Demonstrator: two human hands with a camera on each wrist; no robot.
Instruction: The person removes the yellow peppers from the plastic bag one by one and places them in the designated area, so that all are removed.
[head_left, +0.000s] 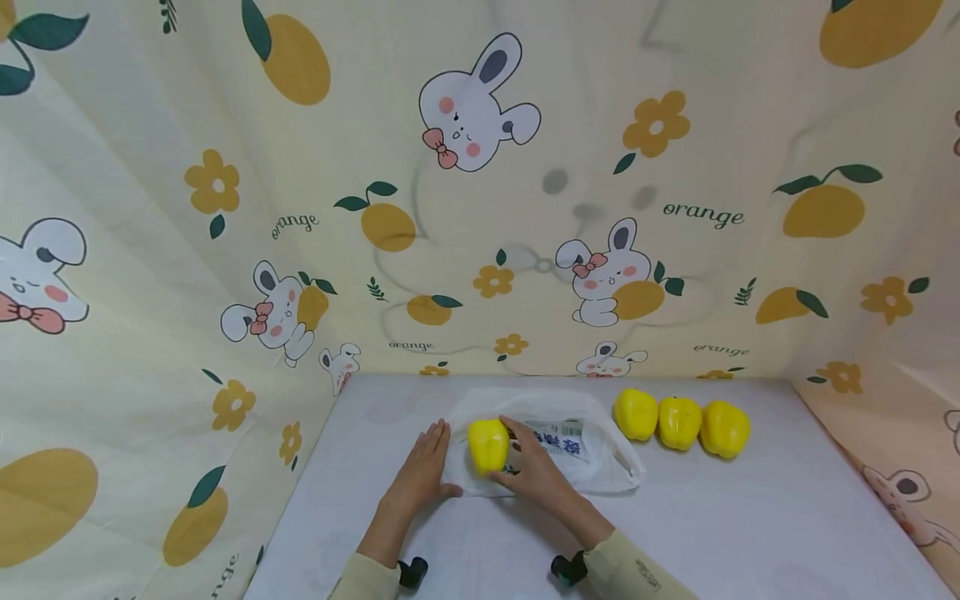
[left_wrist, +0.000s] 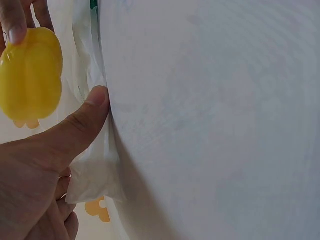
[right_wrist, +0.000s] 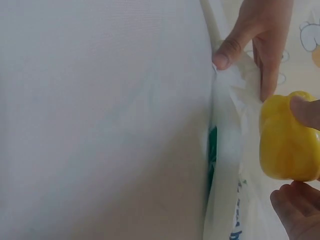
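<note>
A yellow bell pepper (head_left: 487, 447) is held in my right hand (head_left: 534, 471), above the left part of a white plastic bag (head_left: 600, 417) with blue print. In the right wrist view, the thumb is on one side of the pepper (right_wrist: 287, 145) and fingers are at the other. My left hand (head_left: 422, 471) rests on the bag's left end, fingers straight and thumb spread. Its thumb (left_wrist: 82, 120) touches the bag's near edge in the left wrist view. The bag lies flat on the table; its inside is hidden.
Three more yellow bell peppers stand in a row right of the bag: one (head_left: 636, 414) near its corner, another (head_left: 679, 423) in the middle, the last (head_left: 724, 429) farthest right. A printed cloth (head_left: 465, 275) hangs behind the pale table (head_left: 720, 533) and along its sides.
</note>
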